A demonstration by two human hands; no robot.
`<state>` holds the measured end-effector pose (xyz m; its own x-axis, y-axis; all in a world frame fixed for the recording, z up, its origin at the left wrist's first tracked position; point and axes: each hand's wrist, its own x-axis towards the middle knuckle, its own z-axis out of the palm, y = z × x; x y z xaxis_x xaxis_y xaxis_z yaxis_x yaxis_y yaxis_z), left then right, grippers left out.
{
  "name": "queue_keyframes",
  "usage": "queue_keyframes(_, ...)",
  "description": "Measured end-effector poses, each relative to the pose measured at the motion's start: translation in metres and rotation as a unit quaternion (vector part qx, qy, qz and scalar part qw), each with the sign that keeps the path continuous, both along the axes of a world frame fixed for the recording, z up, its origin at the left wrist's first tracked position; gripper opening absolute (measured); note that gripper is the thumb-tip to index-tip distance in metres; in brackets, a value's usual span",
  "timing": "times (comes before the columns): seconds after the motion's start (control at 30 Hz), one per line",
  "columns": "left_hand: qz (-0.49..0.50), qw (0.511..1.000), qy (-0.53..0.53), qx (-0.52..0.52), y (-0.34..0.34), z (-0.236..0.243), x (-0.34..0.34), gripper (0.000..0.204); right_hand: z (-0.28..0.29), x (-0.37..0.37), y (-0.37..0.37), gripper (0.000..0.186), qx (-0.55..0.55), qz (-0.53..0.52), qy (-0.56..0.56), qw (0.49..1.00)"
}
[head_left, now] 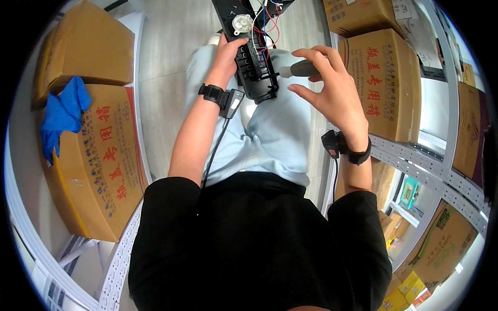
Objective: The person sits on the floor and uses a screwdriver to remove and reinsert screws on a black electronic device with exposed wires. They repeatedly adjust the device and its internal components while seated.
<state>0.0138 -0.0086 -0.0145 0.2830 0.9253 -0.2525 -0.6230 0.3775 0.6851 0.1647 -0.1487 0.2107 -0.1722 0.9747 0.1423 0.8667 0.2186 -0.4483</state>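
My left hand [226, 58] grips the left edge of a long black plastic housing [254, 89] above my lap, with its thumb laid over the top. Red, blue and white wires [271, 31] loop out of the housing's right side. A round, clear-and-white part [242, 24] sits near its upper end. In my right hand [332, 85] is a screwdriver [305, 69] with a thick dark grey handle and a pale collar. Its thin shaft points left at the housing's lower right edge; whether the tip touches is too small to tell. Index finger and thumb stand apart around the handle.
Large cardboard boxes [106, 155] fill the shelf on my left, with a blue cloth [66, 111] draped over one. More boxes [381, 83] stand on the white metal shelving [415, 165] close to my right arm. Cables run from the black wrist straps [213, 93] on both arms.
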Motion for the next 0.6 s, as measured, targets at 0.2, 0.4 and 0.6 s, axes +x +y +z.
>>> queue_keyframes(0.2,0.007,1.000,0.009,-0.001,-0.0003,-0.0003,0.0013,0.038,-0.0046,-0.0003,0.0009,0.039,0.012,-0.011,-0.020,1.000)
queue_keyframes(0.4,0.007,1.000,0.007,-0.005,-0.0014,0.0002,0.0019,0.039,-0.0076,-0.0042,0.0006,0.031,0.032,-0.049,0.016,0.998)
queue_keyframes(0.6,0.016,1.000,0.002,-0.001,0.0005,-0.0033,0.0009,0.037,-0.0055,0.0021,0.0004,0.029,0.028,-0.057,0.026,0.998)
